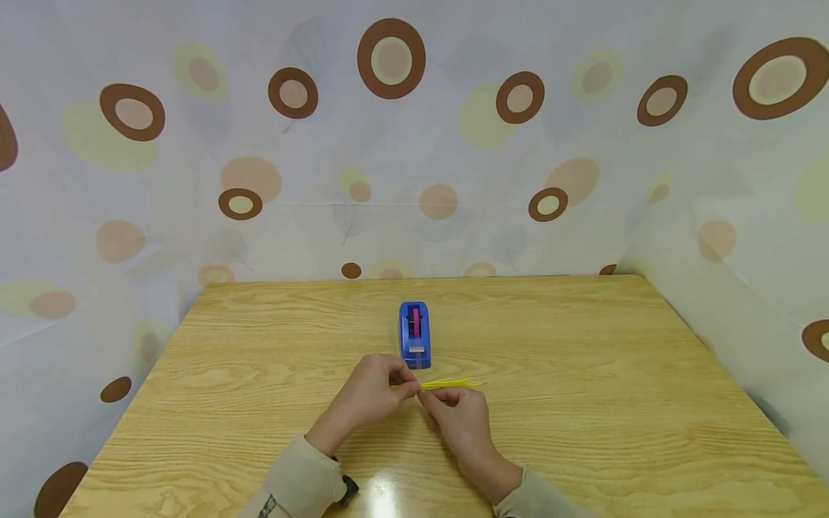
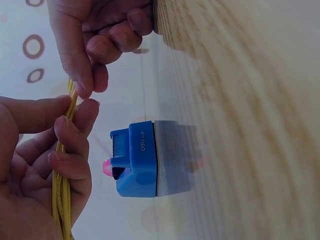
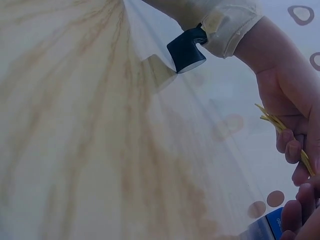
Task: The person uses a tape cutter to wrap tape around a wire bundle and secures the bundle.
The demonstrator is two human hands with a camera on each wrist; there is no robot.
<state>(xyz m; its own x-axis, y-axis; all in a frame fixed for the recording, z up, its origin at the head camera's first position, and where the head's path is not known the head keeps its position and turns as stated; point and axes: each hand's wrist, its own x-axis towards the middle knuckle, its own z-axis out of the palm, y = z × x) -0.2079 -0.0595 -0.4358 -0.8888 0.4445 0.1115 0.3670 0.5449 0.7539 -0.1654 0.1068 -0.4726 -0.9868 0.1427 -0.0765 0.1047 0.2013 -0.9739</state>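
A thin bundle of yellow strips (image 1: 447, 384) sits just below the middle of the head view, held level above the wooden table (image 1: 583, 403); its free end pokes out to the right. The left hand (image 1: 372, 399) comes in from the lower left and has its fingers curled round the bundle — in the left wrist view the strips (image 2: 62, 190) run up through the palm and are pinched between thumb and forefinger (image 2: 82, 112). The right hand (image 1: 463, 424) meets it from the lower right; thumb and forefinger tips close on the same bundle just beside the left fingertips, the other fingers loosely bent — the right wrist view shows the strips (image 3: 280, 127) crossing the left hand's fingers at the right edge.

Just above the hands stands a blue tape dispenser (image 1: 414, 334) with a pink roll inside, apart from both hands; behind the table hangs a pale curtain (image 1: 259, 144) with brown and yellow circles; beige sleeves (image 1: 298, 482) cover both wrists.
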